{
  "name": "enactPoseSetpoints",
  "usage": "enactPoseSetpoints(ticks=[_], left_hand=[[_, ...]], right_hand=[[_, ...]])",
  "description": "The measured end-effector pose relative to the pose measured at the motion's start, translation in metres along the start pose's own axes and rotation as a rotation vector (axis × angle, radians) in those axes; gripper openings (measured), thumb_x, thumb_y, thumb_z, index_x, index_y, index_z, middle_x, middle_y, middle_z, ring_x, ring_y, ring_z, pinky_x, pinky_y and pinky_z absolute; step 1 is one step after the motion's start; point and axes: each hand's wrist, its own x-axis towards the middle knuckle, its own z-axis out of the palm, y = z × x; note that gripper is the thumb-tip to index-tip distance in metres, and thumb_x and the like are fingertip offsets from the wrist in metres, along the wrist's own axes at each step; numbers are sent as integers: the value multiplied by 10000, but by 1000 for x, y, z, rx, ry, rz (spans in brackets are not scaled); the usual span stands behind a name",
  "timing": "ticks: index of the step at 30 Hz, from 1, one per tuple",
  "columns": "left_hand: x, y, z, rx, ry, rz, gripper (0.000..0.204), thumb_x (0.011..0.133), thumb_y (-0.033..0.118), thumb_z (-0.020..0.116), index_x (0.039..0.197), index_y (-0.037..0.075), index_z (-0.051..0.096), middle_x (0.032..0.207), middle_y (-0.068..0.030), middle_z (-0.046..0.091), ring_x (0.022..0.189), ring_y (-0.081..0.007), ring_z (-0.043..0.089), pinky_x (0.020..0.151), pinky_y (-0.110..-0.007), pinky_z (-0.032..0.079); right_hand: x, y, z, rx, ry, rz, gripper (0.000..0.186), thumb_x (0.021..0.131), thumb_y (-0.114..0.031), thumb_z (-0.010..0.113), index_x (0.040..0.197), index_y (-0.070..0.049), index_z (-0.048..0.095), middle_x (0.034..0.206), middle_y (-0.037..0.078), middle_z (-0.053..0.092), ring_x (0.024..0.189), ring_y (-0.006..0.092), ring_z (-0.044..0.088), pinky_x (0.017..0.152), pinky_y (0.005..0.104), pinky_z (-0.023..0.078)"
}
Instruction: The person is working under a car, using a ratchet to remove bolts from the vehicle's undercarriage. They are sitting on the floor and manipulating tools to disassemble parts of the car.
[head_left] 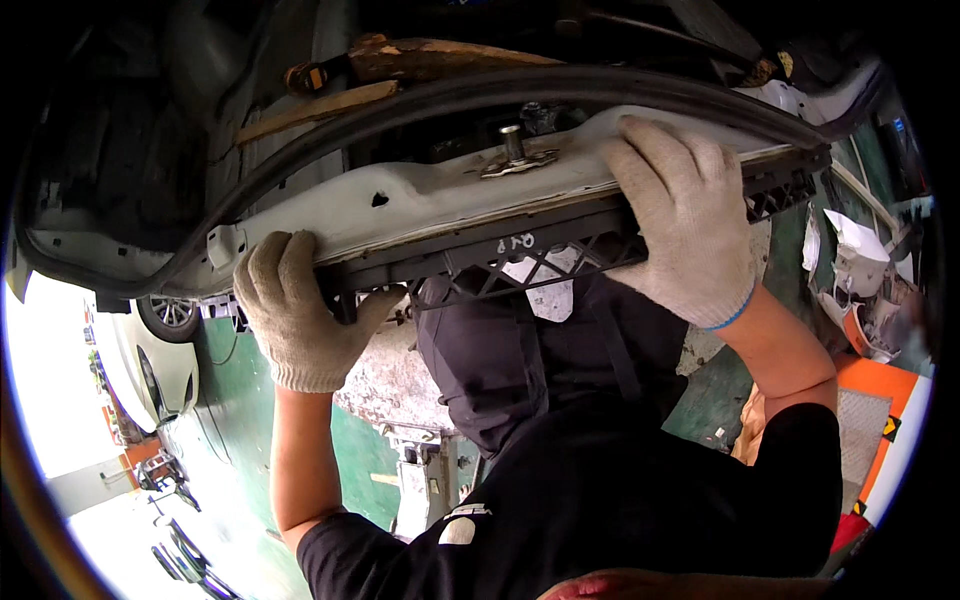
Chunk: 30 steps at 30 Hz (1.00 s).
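Observation:
My left hand (298, 310), in a knit glove, grips the left part of a black lattice plastic strip (462, 268), fingers curled up against the pale metal panel (390, 215) above it. My right hand (678, 225), gloved too, holds the strip farther right, fingers over the panel and thumb at the strip's lower side. The strip lies along the panel's lower edge. A metal latch striker (513, 145) stands on the panel, and a dark rubber seal (560, 82) curves above it.
Wooden pieces (440, 58) lie inside the car body beyond the seal. A white car (145, 365) stands at the left. At the right are scattered body parts (858, 255) and an orange-edged mat (855, 375). A pale, stained metal stand (385, 370) is below the panel.

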Motion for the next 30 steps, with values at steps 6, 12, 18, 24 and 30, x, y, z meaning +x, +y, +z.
enactPoseSetpoints(ticks=[6, 12, 18, 24, 30], left_hand=[[-11, -4, 19, -47, -46, -122, 854, 623, 286, 914, 1380, 86, 574, 1400, -207, 511, 1348, -457, 473, 1100, -610, 447], [2, -8, 18, 114, -127, -49, 1233, 562, 873, 825, 1432, 67, 487, 1402, -226, 497, 1362, -468, 460, 1083, -688, 410], [21, 118, -8, -204, 18, 94, 1267, 613, 689, 930, 1546, 19, 396, 1514, -210, 461, 1498, -418, 410, 1210, -628, 409], [105, 259, 38, -177, -2, 294, 983, 901, 677, 695, 1586, 24, 429, 1620, -245, 427, 1512, -430, 407, 1197, -632, 363], [107, 282, 48, 143, 23, 151, 941, 927, 525, 693, 1578, -72, 370, 1478, -301, 519, 1347, -458, 517, 1114, -559, 421]], right_hand=[[-4, 9, 23, -180, -77, -84, 890, 746, -633, 825, 1385, -46, 623, 1290, 116, 599, 1139, 248, 552, 968, 456, 497], [-43, 27, 11, 704, 441, -267, 573, 874, -447, 817, 1325, -127, 667, 1336, 98, 615, 1228, 302, 563, 1044, 518, 474], [-221, 106, 95, 609, 215, 685, 289, 958, -260, 716, 1153, -49, 742, 1048, 150, 758, 1009, 295, 726, 885, 441, 551], [-552, 279, 327, 344, -454, 1784, 730, 1031, -574, 561, 1516, -28, 546, 1548, 191, 552, 1377, 334, 538, 1151, 421, 410], [-560, 273, 418, 314, -762, 1672, 706, 1018, -542, 580, 1495, -22, 559, 1535, 193, 558, 1375, 339, 542, 1157, 436, 409]])
